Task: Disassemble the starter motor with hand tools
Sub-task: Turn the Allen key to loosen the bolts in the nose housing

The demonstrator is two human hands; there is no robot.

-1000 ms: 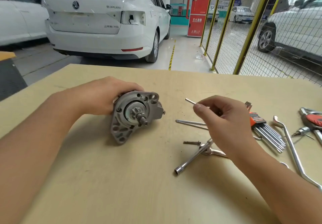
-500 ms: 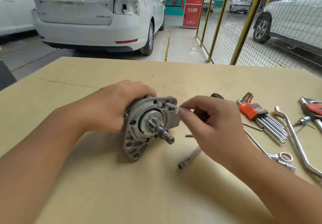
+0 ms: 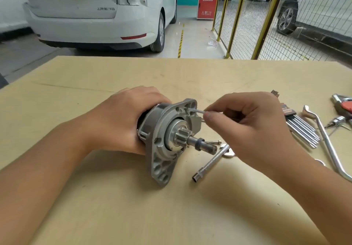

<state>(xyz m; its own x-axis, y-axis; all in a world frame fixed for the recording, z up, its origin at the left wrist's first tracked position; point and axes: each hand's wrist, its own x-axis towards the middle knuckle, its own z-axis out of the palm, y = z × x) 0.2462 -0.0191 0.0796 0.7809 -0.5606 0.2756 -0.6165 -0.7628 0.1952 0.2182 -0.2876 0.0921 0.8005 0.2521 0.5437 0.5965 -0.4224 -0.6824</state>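
Note:
The grey starter motor [image 3: 167,140] lies on its side on the tan table [image 3: 114,206], its nose flange and pinion shaft facing me. My left hand [image 3: 122,119] grips the motor body from behind and steadies it. My right hand [image 3: 245,124] pinches a thin hex key [image 3: 197,110] between thumb and fingers. The key's tip sits at a hole in the upper right of the flange. Most of the key is hidden inside my right hand.
A socket wrench [image 3: 209,163] and a loose bolt [image 3: 214,141] lie just right of the motor. Further right are an orange-holder hex key set [image 3: 301,128], a bent chrome wrench [image 3: 327,141] and red-handled pliers [image 3: 342,107]. Cars and a yellow mesh fence stand beyond the table.
My right hand carried the hex key leftward from above the tools to the motor's flange. My left hand turned the motor so that its shaft points more toward me.

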